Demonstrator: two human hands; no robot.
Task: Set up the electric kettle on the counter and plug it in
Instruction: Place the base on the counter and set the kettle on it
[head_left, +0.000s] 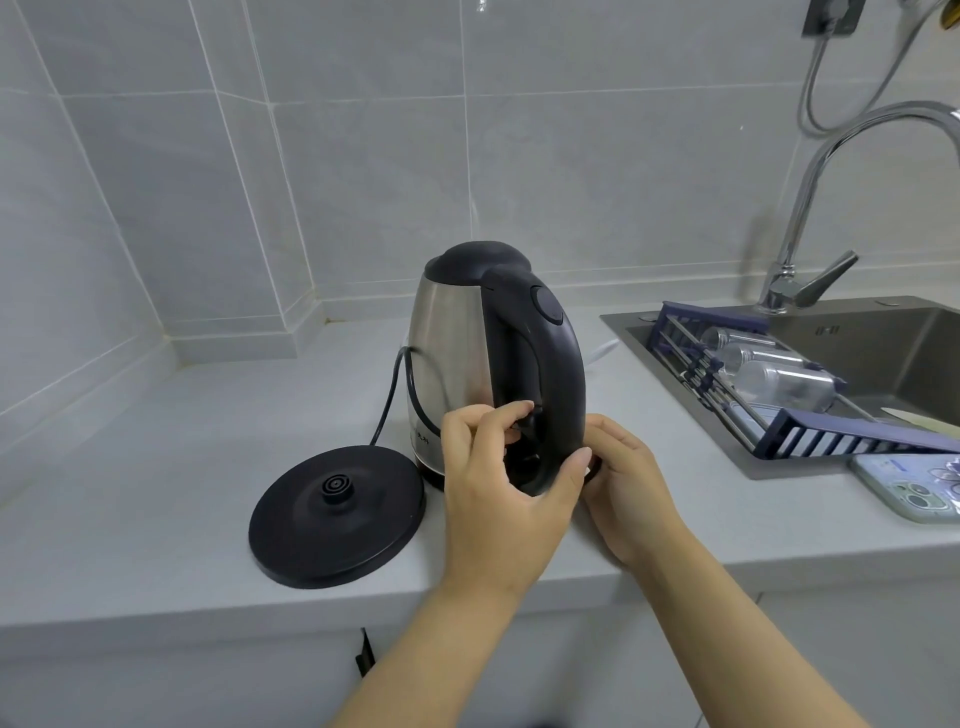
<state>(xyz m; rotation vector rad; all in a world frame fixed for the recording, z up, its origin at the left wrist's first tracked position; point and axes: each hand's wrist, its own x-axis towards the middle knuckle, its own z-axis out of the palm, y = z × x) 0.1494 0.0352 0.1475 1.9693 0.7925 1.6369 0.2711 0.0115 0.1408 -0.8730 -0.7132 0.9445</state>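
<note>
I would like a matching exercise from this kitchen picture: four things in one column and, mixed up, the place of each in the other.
1. kettle
2. round base
3. phone
4. clear bottles

A. on the blue rack over the sink
B. counter edge, right of the sink rack
C. upright on the counter, both hands at its handle
D. flat on the counter, left of the kettle

Pairs: 1-C, 2-D, 3-B, 4-A

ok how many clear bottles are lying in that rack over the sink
3, side by side in the rack: back bottle, middle bottle, front bottle. The rack's bars could hide more.
</note>
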